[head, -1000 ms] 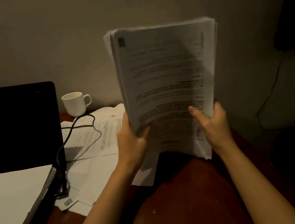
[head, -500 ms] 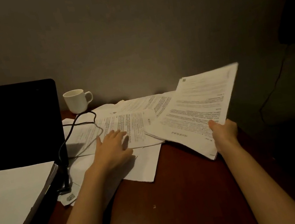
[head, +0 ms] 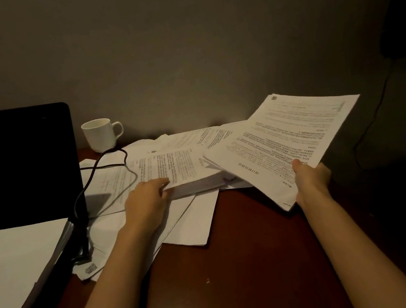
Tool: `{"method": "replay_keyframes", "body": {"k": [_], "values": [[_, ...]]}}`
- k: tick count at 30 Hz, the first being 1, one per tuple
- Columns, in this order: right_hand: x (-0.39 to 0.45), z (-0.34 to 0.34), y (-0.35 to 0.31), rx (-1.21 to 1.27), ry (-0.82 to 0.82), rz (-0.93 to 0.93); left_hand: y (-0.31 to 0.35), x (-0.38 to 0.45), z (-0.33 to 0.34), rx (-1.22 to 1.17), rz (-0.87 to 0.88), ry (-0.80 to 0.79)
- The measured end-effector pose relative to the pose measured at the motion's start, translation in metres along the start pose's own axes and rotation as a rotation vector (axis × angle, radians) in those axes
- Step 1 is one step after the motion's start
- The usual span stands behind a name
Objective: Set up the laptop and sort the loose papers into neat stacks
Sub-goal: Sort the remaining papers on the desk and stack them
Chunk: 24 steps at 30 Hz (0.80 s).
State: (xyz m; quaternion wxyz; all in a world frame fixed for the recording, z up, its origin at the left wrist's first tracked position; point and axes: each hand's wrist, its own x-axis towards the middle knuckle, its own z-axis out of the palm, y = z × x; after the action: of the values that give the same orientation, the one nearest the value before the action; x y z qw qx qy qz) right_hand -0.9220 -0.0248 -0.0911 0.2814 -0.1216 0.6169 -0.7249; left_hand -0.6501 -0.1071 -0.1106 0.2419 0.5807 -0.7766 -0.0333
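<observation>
My right hand point(head: 311, 179) grips the near edge of a thin bundle of printed sheets point(head: 283, 139), held tilted above the desk's right side. My left hand point(head: 147, 200) rests on the near left corner of a thick paper stack point(head: 183, 169) lying flat at the desk's middle, fingers on its top sheet. Loose sheets point(head: 194, 217) spread beneath and around that stack. The open black laptop point(head: 14, 168) stands at the left, its screen dark. A white pile of paper point(head: 13, 268) covers its keyboard.
A white cup point(head: 100, 134) stands by the wall behind the papers. A black cable point(head: 96, 172) loops from the laptop's right side over the sheets. The dark wooden desk point(head: 233, 284) has bare surface near me. Another cable point(head: 370, 124) hangs at the right.
The thick stack I held upright with both hands now lies on the desk. My left hand dropped onto it, while my right hand keeps a few sheets to the right.
</observation>
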Motion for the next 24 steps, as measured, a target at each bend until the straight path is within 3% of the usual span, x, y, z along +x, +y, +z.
{"method": "replay_keyframes", "body": {"k": [2, 4, 9, 17, 21, 24], "values": [[0.0, -0.001, -0.002, 0.009, 0.012, 0.005, -0.003, 0.0, -0.003, -0.064, -0.029, 0.06], [0.0, -0.001, -0.004, 0.004, 0.003, 0.007, -0.006, -0.001, -0.006, -0.069, 0.003, 0.024], [-0.004, 0.001, -0.006, 0.0, -0.017, 0.02, 0.0, -0.003, -0.026, -0.005, 0.104, -0.293], [-0.008, 0.001, -0.007, 0.009, -0.047, 0.053, -0.003, 0.002, -0.022, 0.001, 0.089, -0.151], [-0.008, 0.001, -0.007, 0.019, -0.046, 0.051, -0.009, 0.0, -0.027, -0.013, 0.072, -0.338], [-0.008, 0.001, -0.007, 0.013, -0.048, 0.06, -0.006, 0.003, -0.026, 0.021, 0.057, -0.384]]}}
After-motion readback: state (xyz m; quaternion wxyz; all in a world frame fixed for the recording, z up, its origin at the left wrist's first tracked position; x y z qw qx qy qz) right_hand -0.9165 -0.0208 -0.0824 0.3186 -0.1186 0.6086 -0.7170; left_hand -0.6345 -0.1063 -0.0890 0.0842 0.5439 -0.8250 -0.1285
